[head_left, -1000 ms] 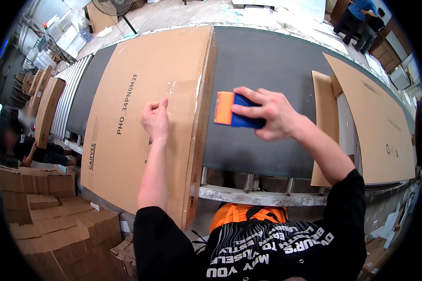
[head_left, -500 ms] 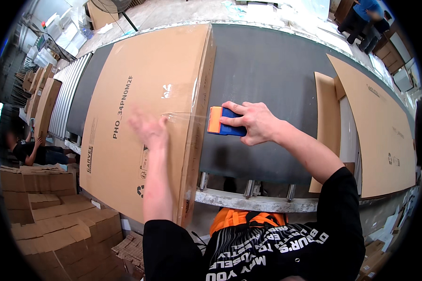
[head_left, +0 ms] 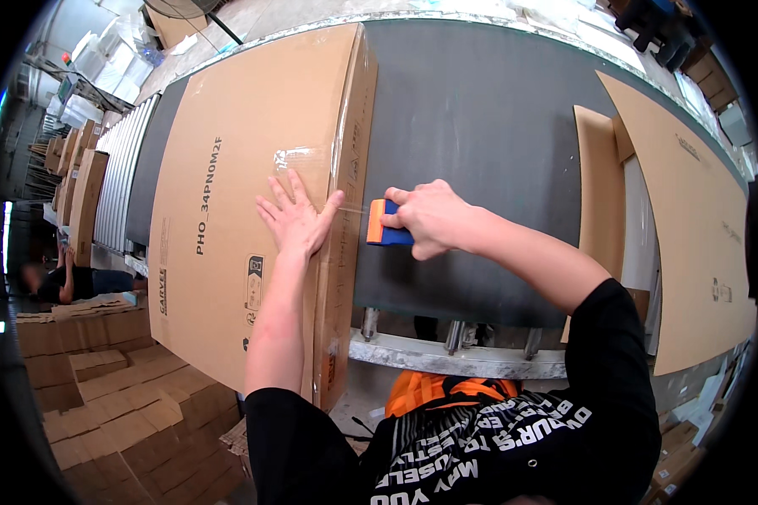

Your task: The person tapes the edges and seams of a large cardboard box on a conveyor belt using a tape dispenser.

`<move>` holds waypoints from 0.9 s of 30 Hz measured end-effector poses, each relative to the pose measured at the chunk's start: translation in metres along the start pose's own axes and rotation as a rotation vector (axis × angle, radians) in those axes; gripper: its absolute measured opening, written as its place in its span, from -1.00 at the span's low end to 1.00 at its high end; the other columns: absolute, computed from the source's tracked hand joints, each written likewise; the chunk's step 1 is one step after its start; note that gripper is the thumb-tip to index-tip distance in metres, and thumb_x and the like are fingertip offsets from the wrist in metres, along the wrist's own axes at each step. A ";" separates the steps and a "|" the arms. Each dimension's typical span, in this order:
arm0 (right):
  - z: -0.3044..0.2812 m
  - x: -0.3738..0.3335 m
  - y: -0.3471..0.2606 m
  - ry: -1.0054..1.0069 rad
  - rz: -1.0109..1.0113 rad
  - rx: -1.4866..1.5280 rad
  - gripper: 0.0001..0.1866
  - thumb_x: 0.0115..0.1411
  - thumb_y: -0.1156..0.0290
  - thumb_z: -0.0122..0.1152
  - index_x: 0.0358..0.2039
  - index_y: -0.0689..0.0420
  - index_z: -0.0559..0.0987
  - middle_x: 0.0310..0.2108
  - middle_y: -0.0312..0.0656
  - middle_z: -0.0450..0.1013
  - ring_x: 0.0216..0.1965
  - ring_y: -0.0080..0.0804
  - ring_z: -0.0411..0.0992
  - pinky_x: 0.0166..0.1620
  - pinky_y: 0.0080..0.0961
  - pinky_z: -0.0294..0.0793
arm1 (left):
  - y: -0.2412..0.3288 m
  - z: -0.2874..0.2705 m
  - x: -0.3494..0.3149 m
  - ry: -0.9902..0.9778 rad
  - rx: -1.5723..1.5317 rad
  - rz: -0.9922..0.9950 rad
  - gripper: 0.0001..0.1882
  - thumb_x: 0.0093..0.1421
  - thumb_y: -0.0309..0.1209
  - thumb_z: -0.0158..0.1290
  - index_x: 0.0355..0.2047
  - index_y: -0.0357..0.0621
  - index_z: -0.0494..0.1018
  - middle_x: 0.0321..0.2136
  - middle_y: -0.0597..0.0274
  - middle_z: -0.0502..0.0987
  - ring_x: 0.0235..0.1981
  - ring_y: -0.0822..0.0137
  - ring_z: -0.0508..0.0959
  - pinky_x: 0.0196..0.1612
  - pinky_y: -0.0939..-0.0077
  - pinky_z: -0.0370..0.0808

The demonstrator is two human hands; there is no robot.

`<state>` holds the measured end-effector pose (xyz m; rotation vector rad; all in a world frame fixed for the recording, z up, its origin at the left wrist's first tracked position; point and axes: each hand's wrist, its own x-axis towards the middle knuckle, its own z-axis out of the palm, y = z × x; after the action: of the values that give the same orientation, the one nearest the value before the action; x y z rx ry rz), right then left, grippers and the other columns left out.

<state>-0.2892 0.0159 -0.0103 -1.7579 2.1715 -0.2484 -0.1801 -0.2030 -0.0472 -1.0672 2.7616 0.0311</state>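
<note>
A large flat brown cardboard box (head_left: 236,109) lies on the dark conveyor belt (head_left: 472,101). My left hand (head_left: 297,220) rests flat on the box near its right edge, fingers spread. Just right of that edge, my right hand (head_left: 434,220) grips an orange and blue tape dispenser (head_left: 379,223). A strip of clear tape (head_left: 354,209) stretches from the dispenser to the box beside my left thumb. More clear tape shines along the box's right edge and on its top.
An open cardboard box (head_left: 691,227) with a raised flap stands on the right of the belt. Metal rollers (head_left: 125,172) continue at the left. Folded cardboard stacks (head_left: 126,396) fill the lower left. A co-worker (head_left: 76,282) is at the far left, handling a narrow box.
My left hand has moved slightly right and come down flat on the box. My right hand has brought the tape dispenser a little closer to the box edge, shortening the strip.
</note>
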 end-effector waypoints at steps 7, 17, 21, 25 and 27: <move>0.019 0.073 -0.038 -0.115 -0.048 -0.056 -0.66 -0.27 0.37 0.27 -0.39 0.19 0.65 -0.24 0.04 0.49 -0.26 -0.11 0.54 -0.26 -0.25 0.52 | -0.012 0.009 -0.001 0.044 0.028 -0.009 0.23 -0.05 0.42 0.02 0.43 0.02 -0.23 0.38 -0.33 -0.22 0.33 -0.51 -0.16 0.37 -0.15 -0.22; 0.047 0.044 -0.082 -0.016 0.101 -0.169 -0.72 -0.27 0.27 0.36 -0.48 0.10 0.68 -0.38 -0.06 0.45 -0.31 -0.14 0.46 -0.41 -0.29 0.43 | 0.007 -0.007 0.019 -0.035 0.033 -0.072 0.28 -0.12 0.16 0.20 0.42 -0.08 -0.29 0.38 -0.26 -0.15 0.36 -0.40 -0.15 0.37 -0.20 -0.31; 0.092 -0.047 -0.084 0.131 0.443 0.257 -0.55 -0.31 0.27 0.36 -0.28 0.03 0.66 -0.27 -0.03 0.41 -0.28 -0.07 0.49 -0.30 -0.17 0.49 | -0.018 0.026 0.034 -0.287 -0.658 0.099 -0.14 -0.08 -0.05 0.18 0.20 -0.25 0.28 -0.05 -0.06 0.51 -0.08 0.10 0.53 -0.06 0.30 0.48; 0.158 -0.180 -0.108 0.430 0.581 1.210 -0.25 -0.26 0.43 0.32 0.10 0.12 0.50 -0.05 -0.10 0.49 -0.13 -0.21 0.52 -0.05 -0.27 0.49 | -0.005 -0.018 0.014 -0.059 0.081 -0.074 0.31 -0.09 0.17 0.25 0.41 -0.14 -0.31 0.42 -0.10 -0.34 0.42 -0.22 -0.29 0.31 -0.40 -0.24; 0.187 -0.270 -0.140 0.696 0.587 1.690 -0.18 -0.25 0.59 0.25 0.19 0.21 0.42 0.04 -0.10 0.48 -0.02 -0.32 0.49 0.08 -0.39 0.43 | 0.004 -0.021 -0.008 0.082 0.226 0.084 0.30 -0.07 0.19 0.24 0.42 -0.11 -0.33 0.42 -0.13 -0.35 0.41 -0.24 -0.30 0.36 -0.27 -0.28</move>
<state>-0.0444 0.2611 -0.0958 -0.0429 1.5110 -1.9340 -0.1804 -0.1960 -0.0249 -0.9133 2.7961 -0.3129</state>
